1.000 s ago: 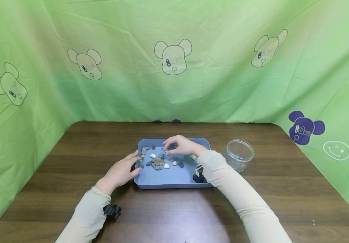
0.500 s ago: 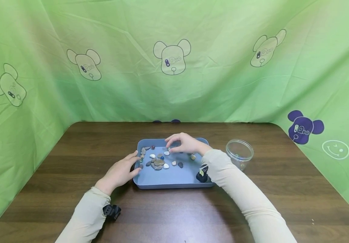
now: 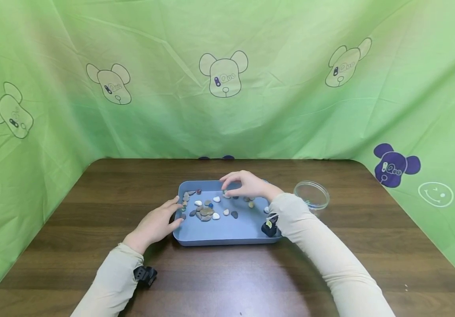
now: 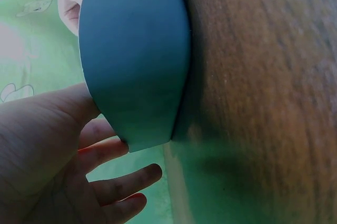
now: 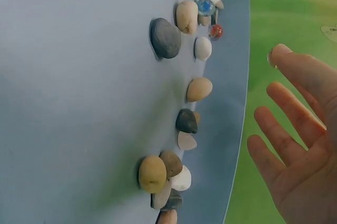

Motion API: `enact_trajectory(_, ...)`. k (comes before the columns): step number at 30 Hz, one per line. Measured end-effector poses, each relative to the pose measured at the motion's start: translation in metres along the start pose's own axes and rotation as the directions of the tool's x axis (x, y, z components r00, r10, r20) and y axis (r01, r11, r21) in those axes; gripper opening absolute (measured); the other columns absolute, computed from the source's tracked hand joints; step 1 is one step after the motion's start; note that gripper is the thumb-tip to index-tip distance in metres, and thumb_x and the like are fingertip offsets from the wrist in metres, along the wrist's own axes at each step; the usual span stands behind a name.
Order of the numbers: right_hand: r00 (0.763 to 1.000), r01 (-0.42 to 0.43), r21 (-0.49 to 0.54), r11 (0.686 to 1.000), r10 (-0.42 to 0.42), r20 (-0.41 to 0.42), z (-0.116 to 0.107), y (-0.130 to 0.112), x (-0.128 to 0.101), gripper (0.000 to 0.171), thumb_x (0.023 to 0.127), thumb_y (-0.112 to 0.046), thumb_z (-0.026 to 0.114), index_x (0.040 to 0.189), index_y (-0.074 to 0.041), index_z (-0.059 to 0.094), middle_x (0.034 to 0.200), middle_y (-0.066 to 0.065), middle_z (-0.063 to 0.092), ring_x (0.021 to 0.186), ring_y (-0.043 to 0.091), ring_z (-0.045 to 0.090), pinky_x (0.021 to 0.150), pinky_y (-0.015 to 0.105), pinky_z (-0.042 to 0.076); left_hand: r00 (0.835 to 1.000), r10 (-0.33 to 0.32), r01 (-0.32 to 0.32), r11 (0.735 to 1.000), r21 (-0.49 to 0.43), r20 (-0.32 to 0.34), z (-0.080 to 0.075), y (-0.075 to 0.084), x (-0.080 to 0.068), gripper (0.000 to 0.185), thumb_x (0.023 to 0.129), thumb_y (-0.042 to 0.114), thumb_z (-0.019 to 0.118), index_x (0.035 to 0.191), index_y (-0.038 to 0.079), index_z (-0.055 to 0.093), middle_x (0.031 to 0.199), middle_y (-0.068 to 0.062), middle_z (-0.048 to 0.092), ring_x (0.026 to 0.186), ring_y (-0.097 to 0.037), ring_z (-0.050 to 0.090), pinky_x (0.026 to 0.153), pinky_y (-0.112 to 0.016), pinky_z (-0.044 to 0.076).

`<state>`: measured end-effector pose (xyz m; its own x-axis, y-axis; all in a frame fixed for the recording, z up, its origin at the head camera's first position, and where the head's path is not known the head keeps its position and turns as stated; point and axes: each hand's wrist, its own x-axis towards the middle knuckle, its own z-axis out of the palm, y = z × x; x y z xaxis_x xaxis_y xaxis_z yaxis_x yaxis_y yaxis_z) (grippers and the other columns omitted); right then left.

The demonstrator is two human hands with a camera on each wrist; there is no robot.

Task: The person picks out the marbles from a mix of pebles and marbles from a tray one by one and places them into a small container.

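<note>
Over the far part of the blue-grey tray [image 3: 227,233], my right hand [image 3: 247,184] pinches a small clear glass marble [image 5: 271,58] between thumb and index finger; its other fingers are spread. Several pebbles lie below it, among them a dark grey stone [image 5: 166,38] and a tan one [image 5: 199,89]. My left hand [image 3: 156,223] rests at the tray's left rim, its fingers extended and reaching over the edge beside small stones. In the left wrist view, the tray's wall [image 4: 137,50] hides the tips of the thumb and some fingers.
A clear round jar [image 3: 312,195] stands right of the tray, partly hidden by the right sleeve. Inside the tray are a cluster of brown stones [image 3: 205,213], a blue marble [image 5: 206,7] and a red marble [image 5: 216,31]. A green curtain [image 3: 227,127] hangs behind the wooden table [image 3: 211,281].
My right hand has moved rightward and slightly away along the tray, leaving the white pebble it was near. The sleeve now covers more of the jar. My left hand stays at the rim.
</note>
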<state>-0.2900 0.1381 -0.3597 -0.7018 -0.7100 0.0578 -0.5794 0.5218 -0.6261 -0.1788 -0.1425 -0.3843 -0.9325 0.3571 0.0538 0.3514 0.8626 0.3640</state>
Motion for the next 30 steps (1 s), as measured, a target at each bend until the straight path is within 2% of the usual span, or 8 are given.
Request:
enact_trajectory(15, 1.0, -0.003, -0.004, 1.0, 0.003, -0.008, -0.007, -0.009, -0.008, 0.02, 0.084, -0.014, 0.068, 0.101, -0.003, 0.069, 0.132, 0.016, 0.056, 0.128, 0.031, 0.048, 0.107, 0.048, 0.037, 1.0, -0.009, 0.009, 1.0, 0.008, 0.001, 0.002, -0.002, 0.001, 0.044, 0.091, 0.026, 0.058, 0.129, 0.002, 0.054, 0.148, -0.016, 0.038, 0.127, -0.034, 0.048, 0.099, -0.048, 0.045)
enact_trajectory(30, 0.999, 0.018, -0.059, 0.998, -0.021, -0.044, -0.012, -0.004, -0.021, 0.017, 0.085, -0.016, 0.067, 0.099, -0.008, 0.07, 0.13, 0.013, 0.058, 0.127, 0.031, 0.049, 0.108, 0.049, 0.035, 1.0, -0.004, 0.004, 1.0, 0.008, -0.003, 0.003, -0.003, 0.002, 0.045, 0.091, 0.026, 0.057, 0.129, 0.002, 0.054, 0.148, -0.016, 0.038, 0.128, -0.034, 0.048, 0.099, -0.047, 0.044)
